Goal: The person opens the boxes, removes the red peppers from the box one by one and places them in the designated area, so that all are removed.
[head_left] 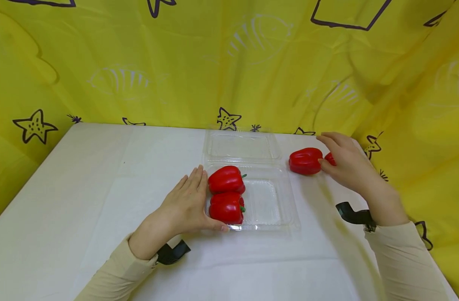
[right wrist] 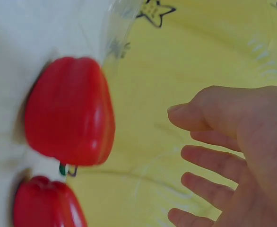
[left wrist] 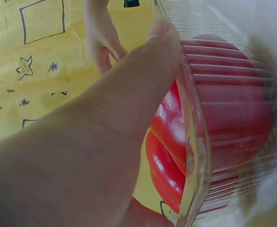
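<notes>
Two red bell peppers, one (head_left: 224, 179) behind the other (head_left: 224, 210), lie in the left half of a clear plastic clamshell box (head_left: 265, 202). My left hand (head_left: 186, 205) rests along the box's left side with straight fingers, its thumb lying at the front rim. Through the ribbed wall in the left wrist view, the nearer pepper (left wrist: 228, 113) shows red. To the right of the box, my right hand (head_left: 346, 163) hovers by a third bell pepper (head_left: 303, 161), partly hiding another red one (head_left: 329, 159). The right wrist view shows its fingers spread apart and holding nothing.
The box's clear lid (head_left: 242, 147) lies folded back toward the curtain. A yellow patterned curtain (head_left: 184, 54) hangs behind and at both sides of the white table (head_left: 139, 159). Black bands with dark mounts (head_left: 173, 253) sit at both wrists.
</notes>
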The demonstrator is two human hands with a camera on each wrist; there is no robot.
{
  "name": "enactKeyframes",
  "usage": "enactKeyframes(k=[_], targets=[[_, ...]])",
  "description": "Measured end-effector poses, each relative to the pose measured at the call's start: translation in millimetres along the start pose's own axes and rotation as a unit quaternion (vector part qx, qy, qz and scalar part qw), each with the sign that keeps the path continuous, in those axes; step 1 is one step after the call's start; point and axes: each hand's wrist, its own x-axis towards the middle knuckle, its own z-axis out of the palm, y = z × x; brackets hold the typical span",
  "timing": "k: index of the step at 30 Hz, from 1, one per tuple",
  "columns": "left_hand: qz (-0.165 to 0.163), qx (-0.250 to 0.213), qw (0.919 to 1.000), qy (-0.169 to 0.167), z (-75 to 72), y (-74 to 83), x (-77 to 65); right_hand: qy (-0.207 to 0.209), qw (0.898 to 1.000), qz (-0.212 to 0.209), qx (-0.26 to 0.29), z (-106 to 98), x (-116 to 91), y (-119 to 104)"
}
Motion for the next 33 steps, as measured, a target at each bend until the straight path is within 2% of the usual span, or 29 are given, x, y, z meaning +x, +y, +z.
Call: enactKeyframes(k=[13,22,33], targets=[[0.000,0.000,1.0000,-0.001,0.4,0.8,1.1,-0.011,0.999,-0.013,0.042,6,0,-46],[0.000,0.002,1.0000,-0.003,-0.7,0.2,1.2,-0.005,0.997,-0.041,0.062,15,2,-71],[0.004,0.009,1.0000,-0.002,-0.7,0.2,1.5,0.000,0.993,-0.096,0.068,28,-2,-97]])
